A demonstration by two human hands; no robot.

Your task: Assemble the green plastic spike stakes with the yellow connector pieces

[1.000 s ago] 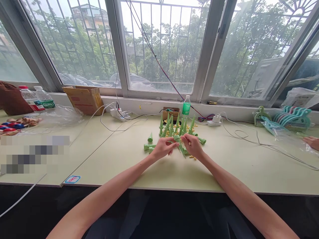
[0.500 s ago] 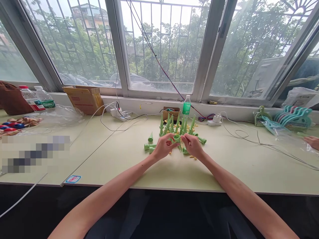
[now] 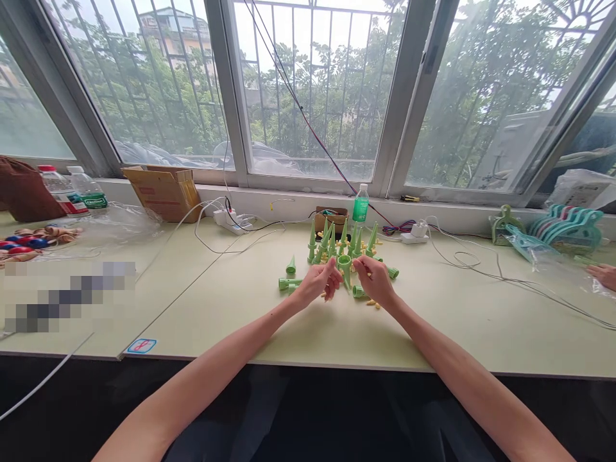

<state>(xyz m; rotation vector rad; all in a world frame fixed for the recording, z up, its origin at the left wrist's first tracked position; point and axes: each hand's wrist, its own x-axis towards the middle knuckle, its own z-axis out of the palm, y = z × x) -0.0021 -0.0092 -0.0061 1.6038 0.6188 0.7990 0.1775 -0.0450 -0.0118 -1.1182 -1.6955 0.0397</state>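
A green plastic plant-watering spike (image 3: 344, 262), wide mouth up and point down, is between my two hands. My right hand (image 3: 375, 279) is closed in a pinch at the right side of its rim; the exact contact is partly hidden. My left hand (image 3: 315, 283) is beside the spike on the left, its fingers loosely curled and apart from the thumb. Behind my hands several green spikes (image 3: 356, 242) stand point up. Several more green pieces lie around them, such as a cone (image 3: 290, 264) and a ribbed tube (image 3: 289, 283). Small yellow pieces (image 3: 373, 303) are scattered among them.
A green-labelled bottle (image 3: 360, 204) and a small open box (image 3: 331, 221) stand behind the spikes. Power strips (image 3: 414, 235) and cables lie along the window side. A cardboard box (image 3: 163, 192) is at left. Another person's hand (image 3: 602, 274) shows at the right edge.
My left fingers have loosened from around the green spike and dropped slightly. More of the spike shows now. My right hand stays pinched at its rim.
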